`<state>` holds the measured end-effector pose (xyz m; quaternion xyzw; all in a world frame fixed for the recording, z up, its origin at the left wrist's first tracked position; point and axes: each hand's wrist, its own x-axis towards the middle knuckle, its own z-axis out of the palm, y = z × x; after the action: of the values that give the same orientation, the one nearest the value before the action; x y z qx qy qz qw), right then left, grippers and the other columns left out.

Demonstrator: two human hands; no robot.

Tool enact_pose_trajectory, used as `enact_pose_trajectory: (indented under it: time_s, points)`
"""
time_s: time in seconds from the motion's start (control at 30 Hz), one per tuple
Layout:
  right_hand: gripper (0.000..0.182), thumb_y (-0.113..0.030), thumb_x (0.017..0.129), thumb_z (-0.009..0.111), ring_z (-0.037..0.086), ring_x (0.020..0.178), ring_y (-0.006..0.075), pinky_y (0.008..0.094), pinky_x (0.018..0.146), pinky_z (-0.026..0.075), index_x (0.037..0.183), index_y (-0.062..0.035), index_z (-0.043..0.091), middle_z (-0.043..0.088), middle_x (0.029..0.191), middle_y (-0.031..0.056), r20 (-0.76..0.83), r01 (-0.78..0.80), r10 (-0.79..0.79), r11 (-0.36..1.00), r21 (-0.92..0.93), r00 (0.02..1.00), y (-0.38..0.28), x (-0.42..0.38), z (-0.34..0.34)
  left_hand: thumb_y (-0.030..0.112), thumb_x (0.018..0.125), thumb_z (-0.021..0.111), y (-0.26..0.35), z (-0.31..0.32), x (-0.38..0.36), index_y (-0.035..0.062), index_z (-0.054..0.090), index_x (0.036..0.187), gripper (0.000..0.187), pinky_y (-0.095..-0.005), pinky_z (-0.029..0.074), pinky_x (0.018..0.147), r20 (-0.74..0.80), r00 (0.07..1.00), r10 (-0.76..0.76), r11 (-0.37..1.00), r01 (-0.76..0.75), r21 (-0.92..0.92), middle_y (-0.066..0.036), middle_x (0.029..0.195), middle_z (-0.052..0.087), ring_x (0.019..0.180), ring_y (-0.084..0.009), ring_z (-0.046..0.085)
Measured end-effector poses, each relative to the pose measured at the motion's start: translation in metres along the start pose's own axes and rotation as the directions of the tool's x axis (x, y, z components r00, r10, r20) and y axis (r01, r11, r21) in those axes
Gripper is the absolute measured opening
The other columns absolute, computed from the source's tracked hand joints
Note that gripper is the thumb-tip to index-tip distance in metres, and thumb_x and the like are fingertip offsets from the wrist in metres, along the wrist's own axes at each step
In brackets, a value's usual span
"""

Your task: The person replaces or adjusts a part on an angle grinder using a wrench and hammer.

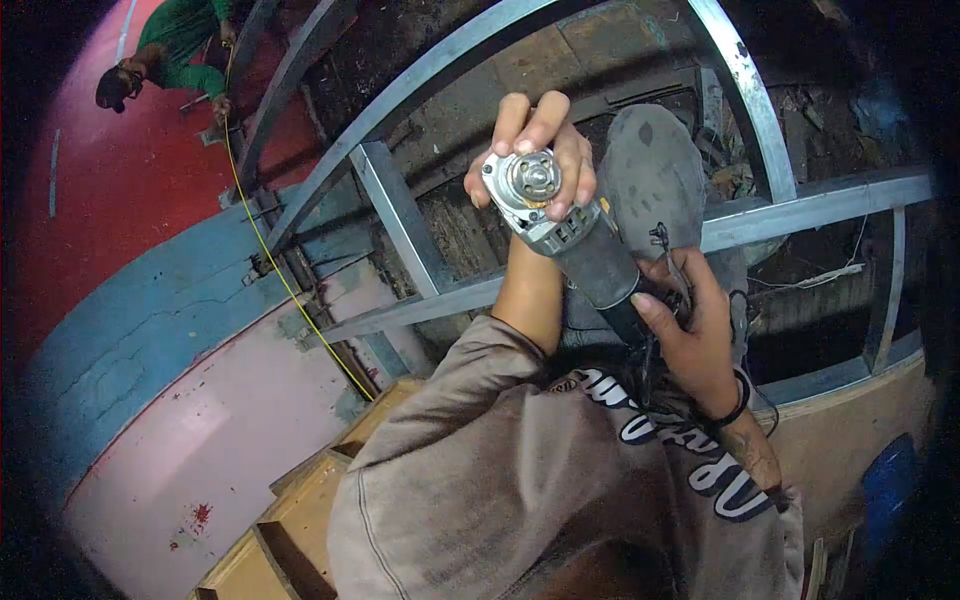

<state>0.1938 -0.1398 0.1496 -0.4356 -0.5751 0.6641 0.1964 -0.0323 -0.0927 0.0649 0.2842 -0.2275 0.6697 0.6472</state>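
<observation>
An angle grinder (pixel 596 264) is held in front of my body, its bare metal spindle and flange (pixel 538 178) facing up toward me. My left hand (pixel 545 140) is wrapped around the gear head from the far side, with fingers on both sides of the flange. My right hand (pixel 697 325) grips the black rear end of the grinder body, thumb along its side. A dark cord shows by that hand and runs down past the wrist. Below the tool, a worn grey shoe (pixel 655 165) stands among the metal framing.
Curved metal tube framing (pixel 410 88) and a straight bar (pixel 820 212) surround me. At upper left, a person in green (pixel 185 45) holds a yellow tape measure (pixel 262 235) stretched across the red, blue and pink painted surface (pixel 240 410). Wooden framing (pixel 300 510) lies at lower left.
</observation>
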Motion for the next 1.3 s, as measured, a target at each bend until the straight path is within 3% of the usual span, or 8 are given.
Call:
enact_pose_trajectory:
  time_s: [0.47,0.53,0.6,0.67,0.77,0.93,1.0,1.3]
  points:
    - [0.024,-0.015,0.085,0.063,0.062,0.084,0.0196,0.0322,0.077,0.047,0.1,0.0019,0.056,0.065,0.09,0.0131,0.086,-0.064,0.067,0.997,-0.041,0.994,-0.004,0.006,-0.014,0.014,0.06,0.077,0.003,0.001,-0.003,0.0101,0.048,0.088,0.04,-0.0535,0.05,0.077,0.019,1.0,-0.024,1.0,0.024,0.007,-0.005,0.1,0.045,0.068,-0.0376,0.065]
    - [0.025,-0.019,0.09,0.056,0.06,0.071,0.0141,0.0274,0.066,0.048,0.103,0.0021,0.06,0.066,0.091,0.0091,-0.014,-0.1,0.101,0.993,0.068,0.995,-0.002,0.01,-0.025,0.013,0.059,0.077,0.003,0.0,-0.006,0.0101,0.048,0.088,0.041,-0.0533,0.05,0.079,0.017,1.0,-0.023,1.0,0.023,-0.012,-0.005,0.101,0.045,0.07,-0.0385,0.065]
    - [0.03,-0.024,0.096,0.047,0.044,0.046,0.0023,0.0169,0.041,0.035,0.107,0.0005,0.061,0.065,0.09,0.0071,-0.032,-0.208,0.22,0.952,0.224,0.975,-0.003,0.013,-0.037,0.013,0.059,0.078,0.004,-0.002,-0.008,0.01,0.048,0.088,0.041,-0.0538,0.049,0.081,0.023,0.994,-0.107,0.991,0.104,0.084,-0.005,0.101,0.045,0.073,-0.0396,0.065]
    - [0.031,-0.024,0.097,0.045,0.044,0.044,0.003,0.0172,0.042,0.036,0.107,0.001,0.06,0.064,0.086,0.0071,-0.088,-0.152,0.194,0.923,0.354,0.977,-0.003,0.02,-0.045,0.013,0.058,0.078,-0.001,-0.003,-0.009,0.0101,0.049,0.087,0.042,-0.054,0.048,0.083,0.009,0.994,-0.113,0.992,0.112,0.057,-0.005,0.1,0.045,0.074,-0.0404,0.064]
    - [0.029,-0.023,0.096,0.047,0.044,0.045,0.0035,0.0183,0.042,0.037,0.107,0.0009,0.061,0.064,0.084,0.0055,-0.018,-0.207,0.22,0.939,0.275,0.975,-0.01,0.022,-0.057,0.019,0.055,0.08,-0.004,-0.004,-0.011,0.0146,0.05,0.086,0.043,-0.0379,0.053,0.062,-0.049,0.991,-0.123,0.973,0.13,0.19,0.001,0.097,0.051,0.057,-0.0237,0.065]
    - [0.025,-0.016,0.094,0.05,0.047,0.055,0.0029,0.0182,0.046,0.039,0.109,0.0003,0.06,0.065,0.09,0.0066,0.032,-0.077,0.084,0.98,-0.185,0.996,0.002,0.029,-0.079,0.012,0.051,0.079,-0.003,-0.007,-0.023,0.0109,0.049,0.086,0.046,-0.0501,0.05,0.078,-0.027,0.997,-0.079,0.997,0.079,0.02,-0.003,0.095,0.047,0.065,-0.0356,0.065]
    - [0.022,-0.014,0.093,0.05,0.045,0.055,0.0027,0.0185,0.048,0.038,0.106,0.0011,0.062,0.065,0.087,0.0049,0.001,-0.066,0.068,0.972,-0.226,0.998,0.001,0.032,-0.08,0.016,0.056,0.08,-0.002,-0.005,-0.021,0.0137,0.049,0.084,0.042,-0.037,0.053,0.061,-0.059,0.994,-0.089,0.983,0.097,0.153,0.001,0.096,0.053,0.054,-0.0219,0.065]
    - [0.012,-0.004,0.084,0.059,0.052,0.068,0.0085,0.0219,0.063,0.042,0.093,0.0039,0.06,0.059,0.073,0.0058,-0.013,0.077,-0.085,0.954,-0.29,0.996,-0.004,0.041,-0.063,0.017,0.057,0.081,-0.002,-0.007,-0.021,0.0127,0.051,0.086,0.042,-0.0387,0.053,0.065,-0.06,0.994,-0.096,0.983,0.104,0.148,0.0,0.097,0.052,0.059,-0.0241,0.066]
